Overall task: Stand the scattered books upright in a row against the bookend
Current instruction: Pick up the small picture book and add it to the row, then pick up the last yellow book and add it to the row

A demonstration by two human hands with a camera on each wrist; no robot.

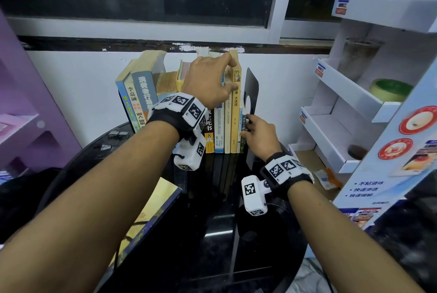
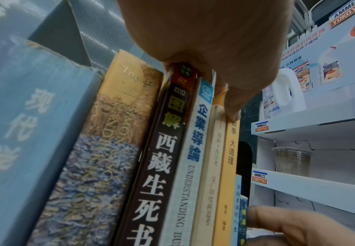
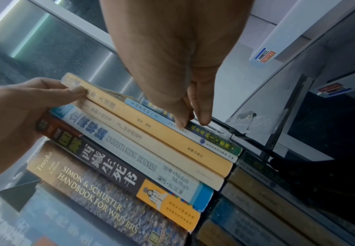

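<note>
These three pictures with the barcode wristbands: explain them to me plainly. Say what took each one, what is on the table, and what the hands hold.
There is no robot: a person wears three cameras, one on the head and one on each wrist. The head view looks down at a black table where a row of books stands beside a black bookend. The left hand grips the tops of the tall books, thumb on the yellow book. The right hand touches straight fingers to the small books nearest the bookend. One more book lies flat nearby.

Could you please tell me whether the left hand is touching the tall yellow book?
Touching. The left wrist view shows the left hand with its thumb pressed on the spine of the tall yellow book; the head view agrees.
</note>
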